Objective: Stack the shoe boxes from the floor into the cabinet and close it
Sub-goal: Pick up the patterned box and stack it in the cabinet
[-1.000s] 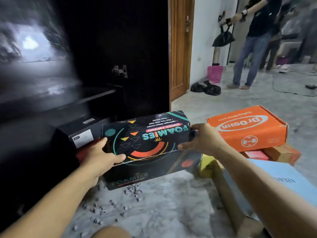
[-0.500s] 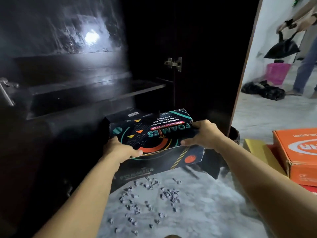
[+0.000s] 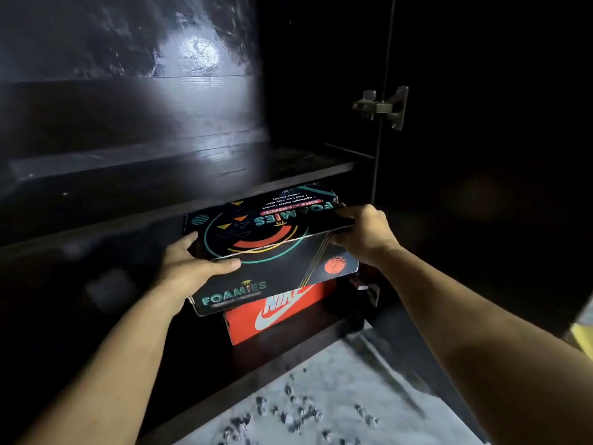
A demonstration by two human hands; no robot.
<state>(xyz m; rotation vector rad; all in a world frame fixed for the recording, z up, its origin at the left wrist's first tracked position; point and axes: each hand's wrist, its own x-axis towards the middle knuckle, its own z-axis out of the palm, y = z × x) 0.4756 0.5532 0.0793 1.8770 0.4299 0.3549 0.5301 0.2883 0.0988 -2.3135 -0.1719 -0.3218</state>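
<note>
I hold a black shoe box point(image 3: 272, 239) printed with "FOAMIES" between both hands, at the mouth of the dark cabinet's lower compartment. My left hand point(image 3: 189, 268) grips its near left corner. My right hand point(image 3: 362, 232) clasps its far right end. The box sits tilted just over a red shoe box point(image 3: 282, 313) with a white swoosh, which stands on the cabinet floor point(image 3: 288, 351). Whether the two boxes touch I cannot tell. A dark shelf point(image 3: 179, 175) runs right above the black box.
The open cabinet door point(image 3: 481, 187) stands to the right, with a metal hinge point(image 3: 385, 107) on it. Grey floor point(image 3: 337, 396) with small bits of rubble lies in front of the cabinet. A yellow edge point(image 3: 582, 338) shows at far right.
The black box has moved from above the floor into the cabinet's lower compartment, over the red box. My view has swung left and closer; the orange boxes and the other people have left the frame.
</note>
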